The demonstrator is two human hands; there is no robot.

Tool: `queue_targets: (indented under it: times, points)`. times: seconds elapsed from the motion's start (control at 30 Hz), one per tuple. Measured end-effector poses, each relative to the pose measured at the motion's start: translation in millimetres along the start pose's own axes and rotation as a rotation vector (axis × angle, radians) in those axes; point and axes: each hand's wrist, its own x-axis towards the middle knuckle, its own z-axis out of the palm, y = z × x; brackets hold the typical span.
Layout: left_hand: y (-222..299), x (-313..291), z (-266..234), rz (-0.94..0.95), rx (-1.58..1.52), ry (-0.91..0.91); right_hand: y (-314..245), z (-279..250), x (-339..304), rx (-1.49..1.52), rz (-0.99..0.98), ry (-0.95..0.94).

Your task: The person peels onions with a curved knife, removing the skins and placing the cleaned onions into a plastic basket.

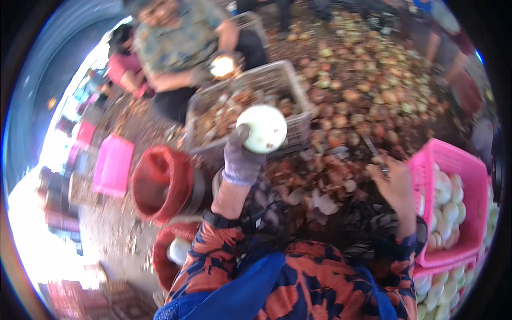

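My left hand (242,157), in a grey-purple knit glove, grips a large peeled white onion (262,128) with a few brown spots on its side. The onion is held up in front of a grey plastic crate (290,80) of onion peelings. To the right, my bare right hand (393,181) is closed around a small knife (372,148), its blade slanting up and to the left. Below the blade, loose onion skins (320,200) are scattered on the ground.
A pink basket (421,160) of peeled onions stands at my right. A big heap of unpeeled onions (368,80) spreads ahead. Red mesh sacks (141,184) and a pink crate (113,165) are on the left. Across the grey crate sits a co-worker (178,42) holding an onion.
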Motion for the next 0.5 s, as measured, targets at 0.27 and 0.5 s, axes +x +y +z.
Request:
queue_targets:
  times: [0.27, 0.5]
  points:
    - [157.2, -135.5, -41.6, 0.462, 0.906, 0.539, -25.9, -3.5, -11.6, 0.17, -0.001, -0.205]
    - [203.2, -297.6, -92.4, -0.206, 1.696, 0.831, -40.8, -12.3, -13.5, 0.246, -0.048, -0.295]
